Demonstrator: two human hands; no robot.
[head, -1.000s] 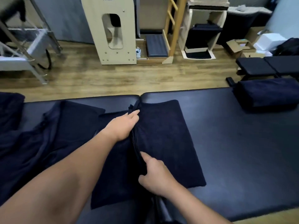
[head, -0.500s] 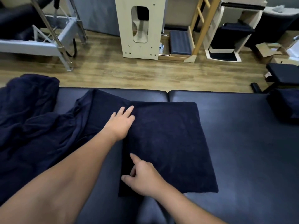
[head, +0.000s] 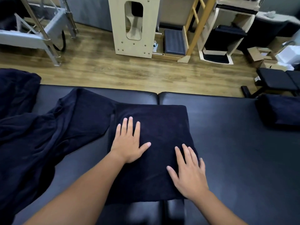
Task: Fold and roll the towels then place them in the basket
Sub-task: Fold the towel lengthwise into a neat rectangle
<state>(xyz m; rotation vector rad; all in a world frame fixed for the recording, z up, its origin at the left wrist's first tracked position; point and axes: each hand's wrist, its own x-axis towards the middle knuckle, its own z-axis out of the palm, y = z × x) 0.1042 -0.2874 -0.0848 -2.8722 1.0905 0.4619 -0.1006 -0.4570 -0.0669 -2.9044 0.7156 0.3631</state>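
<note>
A dark navy towel (head: pixel 155 125), folded into a rough square, lies flat in the middle of the black padded table (head: pixel 235 151). My left hand (head: pixel 129 142) rests palm down on the towel's left half with fingers straight and spread. My right hand (head: pixel 188 172) presses flat on the towel's near right part, fingers straight. A heap of loose navy towels (head: pixel 40 135) sprawls over the table's left side and touches the folded towel's left edge. No basket shows in this view.
A folded dark bundle (head: pixel 280 111) sits at the table's far right edge. Beyond the table is wooden floor with a cream wooden unit (head: pixel 133 26), a metal frame (head: pixel 40 30) at the left and a black bench (head: pixel 276 80) at the right.
Both hands let go of the towel's left fold edge and moved right onto its top, now lying flat with fingers spread. The towel went from half-folded to a flat square.
</note>
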